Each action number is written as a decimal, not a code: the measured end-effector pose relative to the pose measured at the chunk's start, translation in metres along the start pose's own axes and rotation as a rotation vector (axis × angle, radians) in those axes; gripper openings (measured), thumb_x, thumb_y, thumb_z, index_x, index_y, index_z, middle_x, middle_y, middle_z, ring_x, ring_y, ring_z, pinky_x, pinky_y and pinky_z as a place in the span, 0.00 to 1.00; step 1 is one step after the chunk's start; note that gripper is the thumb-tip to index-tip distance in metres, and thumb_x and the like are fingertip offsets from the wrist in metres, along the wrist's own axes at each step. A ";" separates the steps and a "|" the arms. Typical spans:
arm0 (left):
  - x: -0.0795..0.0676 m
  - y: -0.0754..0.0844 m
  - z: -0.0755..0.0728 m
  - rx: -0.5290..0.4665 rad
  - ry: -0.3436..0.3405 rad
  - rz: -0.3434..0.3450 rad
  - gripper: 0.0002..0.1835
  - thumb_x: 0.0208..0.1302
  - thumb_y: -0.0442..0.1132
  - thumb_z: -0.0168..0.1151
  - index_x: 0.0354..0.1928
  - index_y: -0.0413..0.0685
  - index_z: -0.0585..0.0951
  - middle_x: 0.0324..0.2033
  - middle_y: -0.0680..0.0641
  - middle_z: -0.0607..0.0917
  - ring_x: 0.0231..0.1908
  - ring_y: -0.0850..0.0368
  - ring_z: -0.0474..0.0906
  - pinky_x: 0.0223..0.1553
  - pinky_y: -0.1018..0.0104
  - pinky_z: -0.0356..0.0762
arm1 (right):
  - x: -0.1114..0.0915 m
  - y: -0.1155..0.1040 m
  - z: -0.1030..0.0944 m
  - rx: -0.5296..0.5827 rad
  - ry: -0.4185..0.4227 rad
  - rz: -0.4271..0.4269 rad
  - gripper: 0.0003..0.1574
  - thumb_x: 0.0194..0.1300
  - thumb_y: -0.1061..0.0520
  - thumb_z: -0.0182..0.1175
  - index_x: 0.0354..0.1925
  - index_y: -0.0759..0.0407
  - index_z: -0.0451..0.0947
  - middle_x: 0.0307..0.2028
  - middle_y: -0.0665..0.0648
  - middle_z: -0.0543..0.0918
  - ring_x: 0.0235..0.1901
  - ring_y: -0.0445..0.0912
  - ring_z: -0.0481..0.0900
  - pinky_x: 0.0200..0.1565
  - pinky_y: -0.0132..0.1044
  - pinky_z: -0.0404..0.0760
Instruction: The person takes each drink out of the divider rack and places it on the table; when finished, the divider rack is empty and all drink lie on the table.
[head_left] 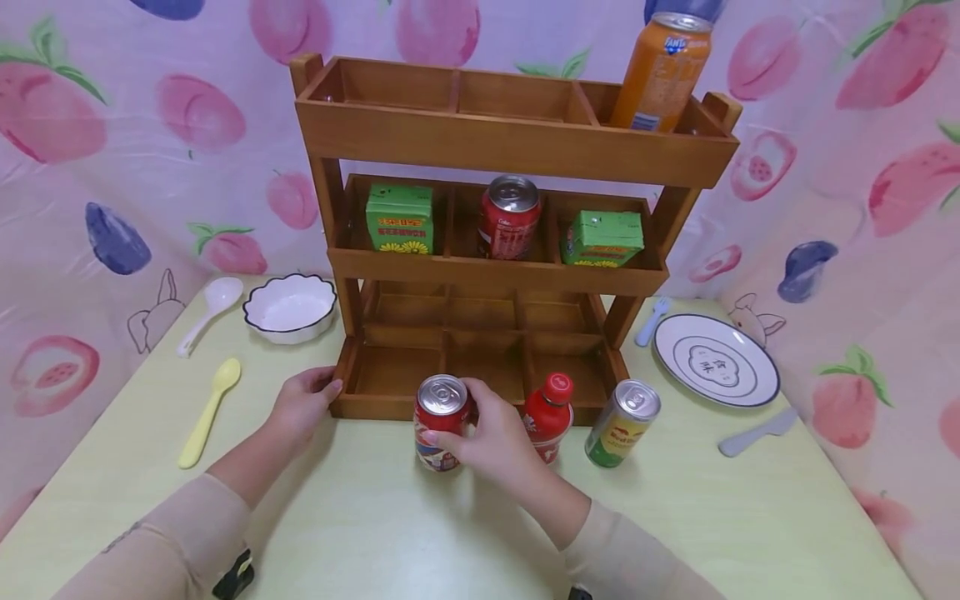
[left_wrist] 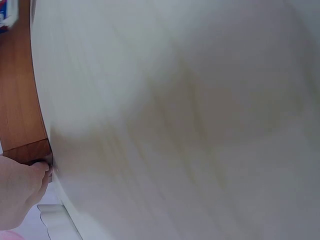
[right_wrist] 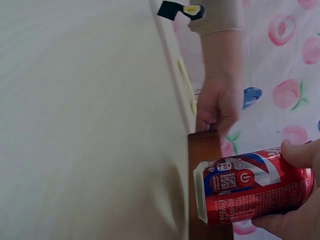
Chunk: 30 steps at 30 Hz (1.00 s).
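My right hand [head_left: 498, 429] grips a red Coca-Cola can [head_left: 441, 421] round its side, in front of the bottom tier of a brown wooden shelf rack [head_left: 517, 143]. In the right wrist view the can [right_wrist: 255, 187] stays upright to the table, its silver base just off the surface. My left hand [head_left: 303, 408] holds the rack's lower left front corner; the left wrist view has its fingers [left_wrist: 37, 175] curled at that wooden end. Right of the can stand a red-capped bottle [head_left: 557, 392], partly hidden by my right hand, and a yellow-green Red Bull can [head_left: 624, 423].
An orange Fanta can [head_left: 663, 75] stands on the top tier. The middle tier holds green drink boxes [head_left: 401, 218] and another Coca-Cola can [head_left: 510, 218]. A scalloped bowl [head_left: 291, 308] and spoons [head_left: 210, 412] lie left; a plate [head_left: 716, 360], fork [head_left: 652, 322] and knife [head_left: 757, 433] lie right.
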<state>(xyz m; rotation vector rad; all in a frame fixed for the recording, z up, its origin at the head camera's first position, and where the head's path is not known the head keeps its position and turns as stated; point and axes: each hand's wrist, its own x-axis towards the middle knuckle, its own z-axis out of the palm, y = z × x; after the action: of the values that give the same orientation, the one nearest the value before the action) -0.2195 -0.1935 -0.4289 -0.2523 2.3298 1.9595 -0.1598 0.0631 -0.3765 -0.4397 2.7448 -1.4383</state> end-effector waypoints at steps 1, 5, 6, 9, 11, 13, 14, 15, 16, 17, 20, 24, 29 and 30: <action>0.000 0.000 0.000 0.001 0.000 -0.001 0.22 0.67 0.32 0.45 0.60 0.27 0.60 0.57 0.30 0.65 0.57 0.45 0.61 0.59 0.58 0.58 | -0.001 0.002 0.001 -0.007 0.002 0.004 0.43 0.44 0.45 0.70 0.55 0.54 0.65 0.47 0.49 0.76 0.47 0.45 0.73 0.44 0.38 0.77; 0.000 -0.002 0.001 0.008 -0.002 -0.004 0.23 0.67 0.33 0.45 0.60 0.26 0.60 0.57 0.30 0.65 0.57 0.44 0.61 0.59 0.57 0.58 | -0.003 0.009 0.005 -0.012 0.018 0.013 0.42 0.44 0.45 0.71 0.55 0.54 0.65 0.47 0.50 0.76 0.47 0.46 0.73 0.44 0.38 0.77; 0.000 -0.003 0.000 0.009 -0.002 -0.005 0.23 0.67 0.33 0.45 0.60 0.26 0.59 0.57 0.30 0.64 0.57 0.45 0.60 0.59 0.58 0.58 | -0.003 0.010 0.005 -0.009 0.019 0.019 0.42 0.43 0.45 0.71 0.55 0.54 0.64 0.47 0.50 0.76 0.47 0.45 0.73 0.44 0.37 0.77; 0.000 -0.004 0.000 0.008 -0.005 -0.002 0.23 0.67 0.33 0.45 0.60 0.26 0.59 0.58 0.30 0.64 0.58 0.44 0.60 0.59 0.57 0.58 | -0.003 0.015 0.007 0.004 0.022 0.037 0.44 0.43 0.44 0.71 0.56 0.54 0.64 0.47 0.50 0.75 0.47 0.46 0.73 0.44 0.37 0.77; 0.001 -0.004 -0.001 0.006 -0.007 0.000 0.24 0.67 0.33 0.45 0.60 0.26 0.59 0.58 0.30 0.64 0.58 0.44 0.59 0.59 0.57 0.58 | -0.002 0.017 0.008 0.016 0.024 0.045 0.45 0.43 0.44 0.71 0.56 0.54 0.63 0.48 0.50 0.75 0.48 0.46 0.72 0.44 0.37 0.77; 0.001 -0.004 -0.001 0.005 -0.010 0.002 0.24 0.67 0.33 0.45 0.61 0.26 0.59 0.58 0.31 0.63 0.58 0.44 0.59 0.59 0.57 0.58 | -0.002 0.018 0.008 0.032 0.026 0.051 0.45 0.43 0.44 0.71 0.56 0.53 0.63 0.48 0.50 0.75 0.48 0.46 0.72 0.44 0.38 0.77; 0.001 -0.004 -0.002 0.004 -0.011 0.003 0.24 0.67 0.33 0.45 0.61 0.26 0.59 0.58 0.31 0.63 0.58 0.44 0.59 0.59 0.56 0.58 | -0.002 0.018 0.008 0.035 0.025 0.054 0.45 0.43 0.44 0.71 0.56 0.54 0.63 0.48 0.50 0.74 0.48 0.46 0.72 0.44 0.38 0.77; 0.001 -0.004 -0.002 0.006 -0.011 0.003 0.24 0.67 0.33 0.45 0.61 0.26 0.59 0.58 0.31 0.63 0.58 0.44 0.59 0.59 0.56 0.58 | -0.002 0.018 0.008 0.035 0.021 0.057 0.45 0.43 0.44 0.71 0.57 0.54 0.63 0.49 0.50 0.74 0.49 0.47 0.72 0.45 0.39 0.77; 0.001 -0.004 -0.002 0.008 -0.011 0.002 0.24 0.67 0.33 0.45 0.61 0.26 0.59 0.58 0.31 0.64 0.58 0.44 0.59 0.59 0.56 0.58 | -0.002 0.017 0.007 0.031 0.013 0.065 0.46 0.43 0.44 0.70 0.57 0.54 0.62 0.49 0.51 0.74 0.50 0.47 0.71 0.45 0.40 0.76; 0.002 -0.004 -0.002 0.008 -0.013 0.002 0.24 0.67 0.33 0.45 0.61 0.26 0.59 0.58 0.31 0.63 0.58 0.44 0.59 0.59 0.56 0.58 | -0.003 0.015 0.005 0.022 0.002 0.073 0.48 0.43 0.44 0.70 0.59 0.55 0.61 0.51 0.51 0.73 0.51 0.48 0.71 0.46 0.41 0.76; 0.002 -0.005 -0.002 0.009 -0.020 -0.005 0.24 0.67 0.34 0.45 0.61 0.26 0.58 0.59 0.31 0.63 0.58 0.44 0.59 0.60 0.56 0.57 | -0.008 0.002 -0.006 -0.007 -0.038 0.085 0.55 0.42 0.43 0.71 0.63 0.56 0.56 0.56 0.53 0.69 0.54 0.49 0.68 0.48 0.44 0.74; 0.001 -0.005 -0.002 -0.005 -0.028 -0.011 0.24 0.67 0.34 0.45 0.61 0.26 0.58 0.59 0.31 0.62 0.59 0.44 0.58 0.60 0.56 0.57 | -0.015 -0.030 -0.043 0.039 -0.017 -0.006 0.56 0.43 0.45 0.70 0.65 0.53 0.54 0.61 0.50 0.64 0.59 0.45 0.62 0.54 0.40 0.68; 0.001 -0.004 -0.002 -0.009 -0.026 -0.005 0.24 0.67 0.33 0.44 0.61 0.26 0.58 0.58 0.31 0.63 0.58 0.44 0.59 0.60 0.57 0.57 | -0.016 -0.064 -0.118 0.170 0.161 -0.232 0.44 0.49 0.54 0.68 0.62 0.55 0.59 0.59 0.48 0.67 0.59 0.41 0.62 0.57 0.37 0.64; 0.000 -0.004 -0.002 -0.011 -0.026 -0.006 0.24 0.67 0.33 0.44 0.61 0.26 0.58 0.58 0.31 0.63 0.58 0.44 0.59 0.60 0.57 0.57 | -0.014 -0.068 -0.133 0.170 0.213 -0.263 0.42 0.50 0.56 0.67 0.61 0.56 0.60 0.58 0.49 0.68 0.58 0.42 0.63 0.57 0.37 0.65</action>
<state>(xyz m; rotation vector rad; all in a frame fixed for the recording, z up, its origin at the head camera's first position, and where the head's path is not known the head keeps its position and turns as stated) -0.2192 -0.1958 -0.4322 -0.2325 2.3001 1.9613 -0.1487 0.1366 -0.2464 -0.7008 2.7725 -1.8636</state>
